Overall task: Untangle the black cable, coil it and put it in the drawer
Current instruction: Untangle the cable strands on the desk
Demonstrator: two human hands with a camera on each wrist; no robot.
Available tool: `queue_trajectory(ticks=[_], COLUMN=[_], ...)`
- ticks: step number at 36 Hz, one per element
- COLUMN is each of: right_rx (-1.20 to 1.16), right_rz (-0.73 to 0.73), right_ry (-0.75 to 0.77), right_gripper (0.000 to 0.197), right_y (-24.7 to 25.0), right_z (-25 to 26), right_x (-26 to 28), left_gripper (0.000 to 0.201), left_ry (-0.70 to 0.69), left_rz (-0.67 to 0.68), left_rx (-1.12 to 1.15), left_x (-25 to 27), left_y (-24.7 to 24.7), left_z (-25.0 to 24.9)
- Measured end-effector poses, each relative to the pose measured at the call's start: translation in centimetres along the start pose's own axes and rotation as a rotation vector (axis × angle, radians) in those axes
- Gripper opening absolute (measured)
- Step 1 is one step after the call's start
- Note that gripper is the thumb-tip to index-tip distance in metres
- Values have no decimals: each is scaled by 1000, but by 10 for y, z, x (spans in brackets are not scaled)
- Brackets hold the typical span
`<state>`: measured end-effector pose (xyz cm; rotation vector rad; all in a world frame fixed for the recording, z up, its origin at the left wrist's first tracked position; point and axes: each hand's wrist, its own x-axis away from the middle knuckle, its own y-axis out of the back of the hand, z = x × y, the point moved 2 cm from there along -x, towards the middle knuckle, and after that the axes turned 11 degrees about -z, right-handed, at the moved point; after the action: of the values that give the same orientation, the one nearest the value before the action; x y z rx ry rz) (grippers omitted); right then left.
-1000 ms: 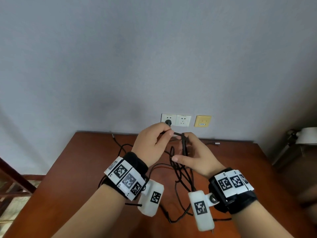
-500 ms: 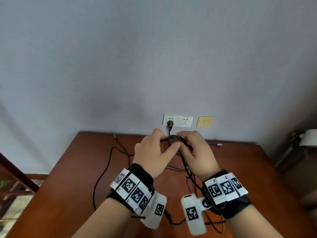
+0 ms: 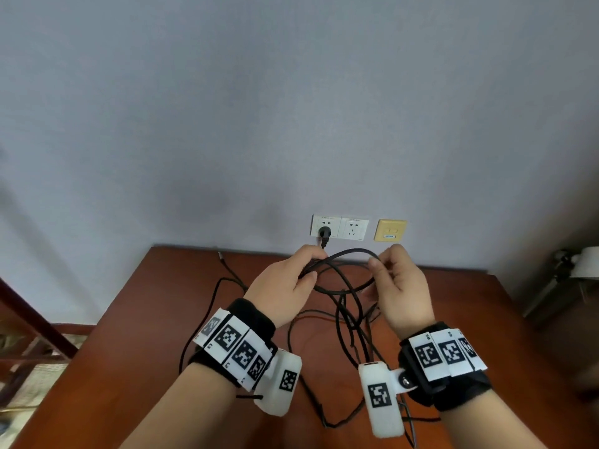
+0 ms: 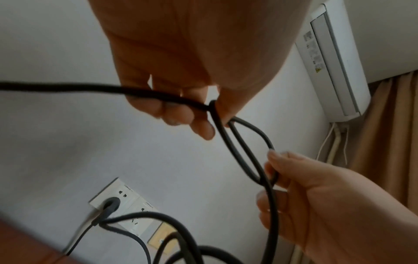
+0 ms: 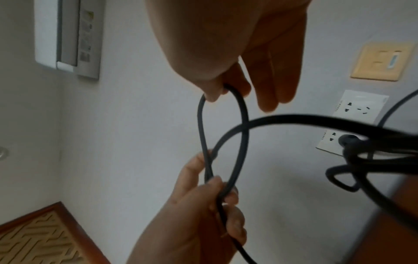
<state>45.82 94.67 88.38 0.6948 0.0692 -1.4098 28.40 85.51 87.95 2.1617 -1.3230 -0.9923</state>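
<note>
Head view: both hands raised over a brown table, low centre of frame. Left hand pinches the black cable at one side of a loop; right hand pinches the other side, approx. level with it. Loop arcs between the two hands, just below the wall sockets. A black plug sits in the left socket; a yellow wall plate is just right of the sockets. Rest of cable hangs in tangled strands to the table between the wrists, w/ one long strand curving off to the left on the wood.

Left wrist view: left hand at top of frame, fingers curled round the cable. Right hand at lower right grips the far end of the same narrow loop. Sockets lower left; an air conditioner upper right.

Right wrist view: right hand at top pinches the loop's top bend; left hand at bottom centre grasps where the strands of cable cross. More coils bunch at right edge, in front of the sockets.
</note>
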Motion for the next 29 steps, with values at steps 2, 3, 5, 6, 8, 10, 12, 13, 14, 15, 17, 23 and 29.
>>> queue_trajectory(ticks=[2, 3, 5, 6, 8, 10, 12, 13, 14, 15, 17, 23, 29], right_rx=[-3, 19, 100, 137, 185, 242, 305, 318, 313, 310, 318, 325, 186], right_rz=[-42, -40, 14, 49, 105, 182, 252, 267, 265, 256, 224, 124, -38], right_ry=[-65, -85, -85, -57, 92, 266, 371, 380, 387, 384, 426, 504, 240], right_gripper=[18, 17, 9, 4, 20, 31, 29, 26, 22, 19, 14, 18, 14], right_y=[1, 0, -1, -2, -4, -8, -14, -16, -18, -18, -18, -18, -1], right_z=[-6, -9, -13, -12, -5, 7, 14, 17, 18, 19, 19, 18, 7], right_x=[0, 0, -2, -2, -2, -1, 1, 1, -1, -2, -3, 2, -8], left_gripper=[27, 26, 25, 25, 26, 25, 24, 23, 23, 21, 17, 15, 24], left_ry=[-1, 2, 20, 26, 1, -51, -87, -88, -80, -67, -45, 71, 259], left_rz=[-2, -14, -54, -79, -114, -106, -90, -93, -107, -128, -184, -209, -288], left_rx=[-5, 0, 7, 8, 6, 23, 68, 92, 111, 130, 158, 265, 360], left_x=[0, 0, -1, -2, -3, -4, -4, -4, -3, -2, 1, -1, 0], left_y=[1, 1, 0, -1, -3, -6, -10, -12, -13, -14, -15, -15, -12], left_z=[0, 0, 2, 2, -1, -8, -15, -17, -18, -18, -19, -12, 12])
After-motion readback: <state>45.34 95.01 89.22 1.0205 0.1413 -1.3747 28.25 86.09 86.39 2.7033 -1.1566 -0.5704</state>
